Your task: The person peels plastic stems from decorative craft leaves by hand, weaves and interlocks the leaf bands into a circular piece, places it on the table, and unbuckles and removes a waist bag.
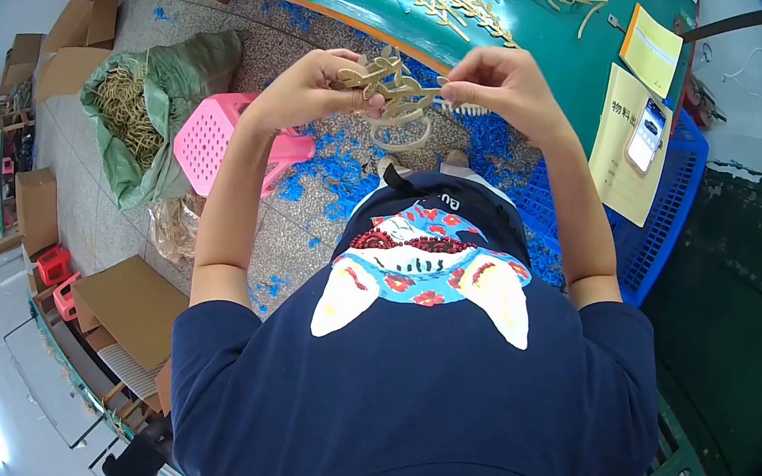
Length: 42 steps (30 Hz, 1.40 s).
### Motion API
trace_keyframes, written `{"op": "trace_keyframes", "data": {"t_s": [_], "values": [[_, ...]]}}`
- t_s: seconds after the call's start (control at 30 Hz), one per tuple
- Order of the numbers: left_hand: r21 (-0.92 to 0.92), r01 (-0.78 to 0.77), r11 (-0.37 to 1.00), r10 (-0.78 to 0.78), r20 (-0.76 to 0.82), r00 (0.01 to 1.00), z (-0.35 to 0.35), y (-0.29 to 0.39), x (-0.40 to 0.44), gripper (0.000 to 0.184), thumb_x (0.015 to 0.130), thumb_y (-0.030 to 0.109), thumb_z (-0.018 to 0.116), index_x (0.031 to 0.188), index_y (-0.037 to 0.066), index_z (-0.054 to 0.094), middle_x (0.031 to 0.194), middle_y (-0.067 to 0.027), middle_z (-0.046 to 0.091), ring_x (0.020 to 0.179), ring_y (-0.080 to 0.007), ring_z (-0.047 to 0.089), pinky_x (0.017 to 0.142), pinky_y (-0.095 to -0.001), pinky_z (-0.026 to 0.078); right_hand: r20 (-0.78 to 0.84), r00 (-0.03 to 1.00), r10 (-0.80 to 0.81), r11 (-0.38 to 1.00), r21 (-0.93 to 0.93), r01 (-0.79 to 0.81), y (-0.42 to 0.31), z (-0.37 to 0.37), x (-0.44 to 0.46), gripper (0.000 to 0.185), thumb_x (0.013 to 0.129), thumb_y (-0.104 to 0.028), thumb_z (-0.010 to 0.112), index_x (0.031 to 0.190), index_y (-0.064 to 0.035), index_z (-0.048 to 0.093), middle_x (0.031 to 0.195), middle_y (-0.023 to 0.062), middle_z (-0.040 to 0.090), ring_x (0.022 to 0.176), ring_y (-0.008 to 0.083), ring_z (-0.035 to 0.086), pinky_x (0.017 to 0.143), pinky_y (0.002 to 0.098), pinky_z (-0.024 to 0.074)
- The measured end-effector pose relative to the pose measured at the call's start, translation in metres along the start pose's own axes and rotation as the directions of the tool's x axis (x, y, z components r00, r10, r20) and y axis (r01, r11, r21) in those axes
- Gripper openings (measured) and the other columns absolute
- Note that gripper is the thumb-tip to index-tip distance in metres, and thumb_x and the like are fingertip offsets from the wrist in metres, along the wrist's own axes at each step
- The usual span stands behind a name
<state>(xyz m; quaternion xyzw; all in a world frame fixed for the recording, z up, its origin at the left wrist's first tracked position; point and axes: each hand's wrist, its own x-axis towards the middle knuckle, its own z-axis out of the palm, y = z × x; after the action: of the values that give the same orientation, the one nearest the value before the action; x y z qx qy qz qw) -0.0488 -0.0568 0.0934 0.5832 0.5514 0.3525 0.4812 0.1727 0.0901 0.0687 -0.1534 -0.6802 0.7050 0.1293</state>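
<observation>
While my left hand (312,86) pinches leafy gold strip (385,77) between thumb and fingers, upper centre of frame, my right hand (511,90) has thumb and fingertips pressed together at its right end. Strip held up just beside near edge of counter (559,52), pale loops (404,135) hanging below. Step in hand looks like parting or trimming strip by fingers. Next move probably calls for firm left pinch, light right pull, no kinking.
</observation>
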Motion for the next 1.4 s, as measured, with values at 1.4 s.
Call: {"op": "trace_keyframes", "data": {"t_s": [1.4], "values": [[-0.668, 0.274, 0.692, -0.045, 0.339, 0.940, -0.008, -0.001, -0.002, 0.034, 0.067, 0.001, 0.065, 0.101, -0.005, 0.063, 0.104, -0.0118, 0.063, 0.096, -0.0209, 0.060, 0.089, -0.0334, 0.044, 0.341, 0.940, 0.020, 0.981, -0.189, 0.048, 0.000, 0.008, 0.006, 0.027, 0.082, -0.036, 0.066, 0.088, -0.0100, 0.065, 0.120, 0.0098, 0.048, 0.110, 0.0213, 0.046, 0.085, 0.0317, 0.0418]]}}
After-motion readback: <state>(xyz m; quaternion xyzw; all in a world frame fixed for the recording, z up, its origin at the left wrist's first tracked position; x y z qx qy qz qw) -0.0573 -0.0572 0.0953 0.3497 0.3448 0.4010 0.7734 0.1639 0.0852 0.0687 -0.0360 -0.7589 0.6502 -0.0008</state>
